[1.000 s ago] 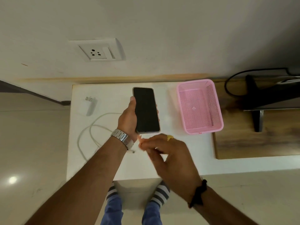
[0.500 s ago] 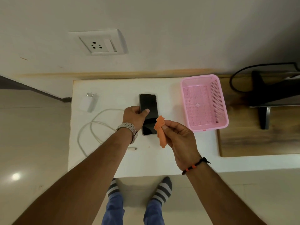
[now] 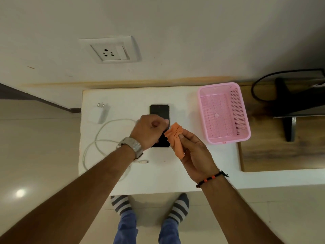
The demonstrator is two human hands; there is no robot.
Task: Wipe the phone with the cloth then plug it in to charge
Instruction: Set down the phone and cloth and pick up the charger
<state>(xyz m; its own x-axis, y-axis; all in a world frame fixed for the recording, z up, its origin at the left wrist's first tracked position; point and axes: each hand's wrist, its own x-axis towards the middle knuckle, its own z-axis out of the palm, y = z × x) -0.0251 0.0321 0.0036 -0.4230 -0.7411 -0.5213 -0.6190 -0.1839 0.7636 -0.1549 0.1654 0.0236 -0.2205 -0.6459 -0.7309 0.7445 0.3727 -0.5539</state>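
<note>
A person stands at a white table (image 3: 158,173), seen from a head-worn camera looking down. The left hand (image 3: 149,131), a metal wristwatch (image 3: 131,147) on its wrist, grips a black smartphone (image 3: 161,111) by its left edge, thumb across the dark screen; whether the phone rests flat on the tabletop or is raised slightly cannot be told. The right hand (image 3: 195,154), with a black-and-orange beaded bracelet (image 3: 209,179) at the wrist, pinches a crumpled orange cloth (image 3: 175,138) between thumb and fingers, the cloth touching the phone's right edge. To the left lie a white charger adapter (image 3: 100,113), prongs pointing toward the wall, and its white cable (image 3: 105,136) in loose loops, the free connector (image 3: 143,162) lying just below the left wrist. A pink plastic basket (image 3: 224,140) sits at the table's right end, beside a wooden surface (image 3: 281,155). A wall socket (image 3: 110,51) is mounted above the table.
</note>
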